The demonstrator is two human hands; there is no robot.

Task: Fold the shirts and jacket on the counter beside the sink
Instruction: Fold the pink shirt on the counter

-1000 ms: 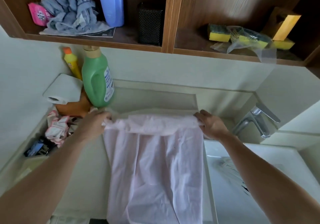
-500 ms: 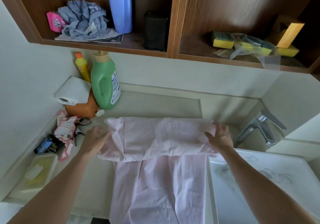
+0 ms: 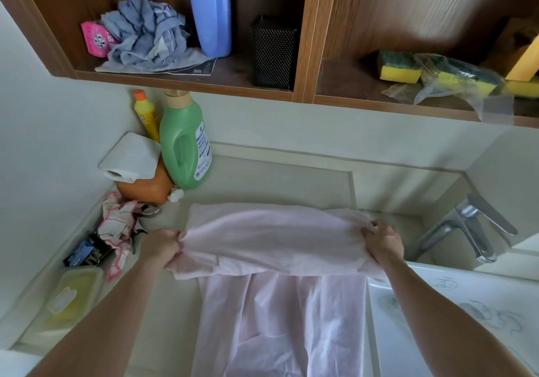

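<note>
Now left hand [image 3: 162, 247] and right hand [image 3: 382, 241], flat earlier, each grip one end of the pink shirt [image 3: 271, 239]. A green bottle [image 3: 185, 146] occupies the rear-left corner of the counter [image 3: 277, 184].

The single view comes from a wide-angle camera worn on the person's head, facing forward and tilted steeply down over the pale cream counter [image 3: 277, 178]. It sits close: both bare forearms enter from the bottom corners, and the left hand [image 3: 160, 245] and right hand [image 3: 382, 242] meet the pale pink fabric shirt [image 3: 271, 236] near the frame's middle. The upper part looks into the open compartments of the brown wooden wall shelf [image 3: 303, 35]. The right side takes in the chrome metal tap [image 3: 466, 225] and the white basin [image 3: 437, 333]. Straight edges bow outward near the borders.
</note>
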